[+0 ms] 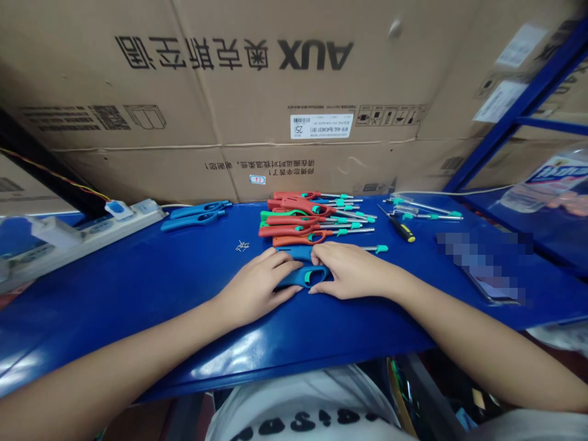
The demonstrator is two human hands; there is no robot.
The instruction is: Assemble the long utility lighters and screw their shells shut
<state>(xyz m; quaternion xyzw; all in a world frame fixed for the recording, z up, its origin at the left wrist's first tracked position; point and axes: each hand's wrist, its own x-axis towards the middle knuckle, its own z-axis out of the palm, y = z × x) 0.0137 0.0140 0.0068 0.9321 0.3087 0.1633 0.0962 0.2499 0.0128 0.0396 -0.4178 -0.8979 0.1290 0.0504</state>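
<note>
A blue utility lighter body (294, 278) with a green trigger lies sideways low over the blue table. My left hand (260, 285) closes on its left end, thumb below and fingers above. At the other end, by the trigger opening, my right hand (346, 269) pinches it and hides its tip. Just behind sits another blue handle piece (296, 252), partly covered by my fingers. A metal tube with a green end (380, 248) sticks out past my right hand. Beyond lies a pile of red, orange and green utility lighters (294, 230) with metal tubes.
Two blue lighter handles (195, 215) lie back left, near a power strip (101, 229). Small screws (242, 245) are left of the pile. To the right are a screwdriver (403, 228), loose metal tubes (436, 215) and a blurred-out phone (487, 269). Cardboard boxes (257, 128) stand behind.
</note>
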